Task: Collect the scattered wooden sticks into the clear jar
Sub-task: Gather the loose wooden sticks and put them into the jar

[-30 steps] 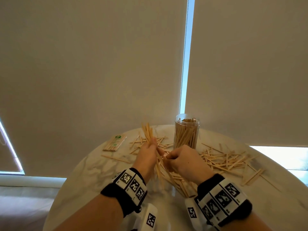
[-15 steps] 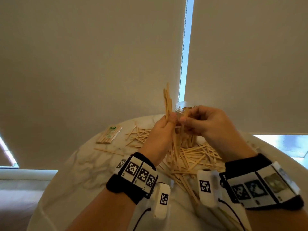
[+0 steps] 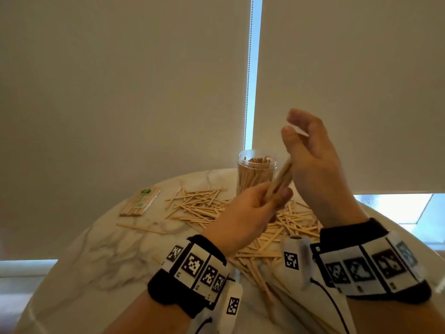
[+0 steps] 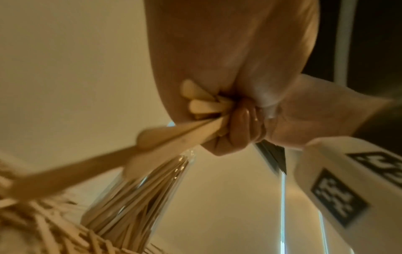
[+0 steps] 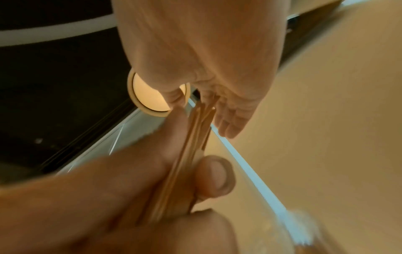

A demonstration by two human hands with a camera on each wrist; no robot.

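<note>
Since half a second ago: both hands lifted off the pile; bundle (image 3: 280, 180), formerly upright beside the jar mouth, now tilted and held low in front of the jar (image 3: 256, 173); right hand (image 3: 310, 162) raised above it. Left hand (image 3: 248, 208): fingers and thumb curled round the lower end of the bundle, gripping it. Right hand: fingers loosely extended and a little parted, palm against the upper ends of the bundle; the right wrist view shows the stick tips meeting the palm, with no finger closed round them. Step in hand, as judged: squaring the gathered sticks against the palm before loading. Next move calls for bringing the bundle upright over the jar mouth and sliding it down among the sticks already inside; the jar looks well filled, so the ends must be aligned and eased in rather than dropped. Count: jar, one, clear, open, standing at the far side of the table (image 3: 101, 256); bundle, one, several sticks, exact number not readable; loose sticks (image 3: 197, 206), dozens, scattered on the table in a spread left of the jar and a denser heap under and between the wrists; packet (image 3: 140, 202) of sticks, one, at far left; hands, two.
</note>
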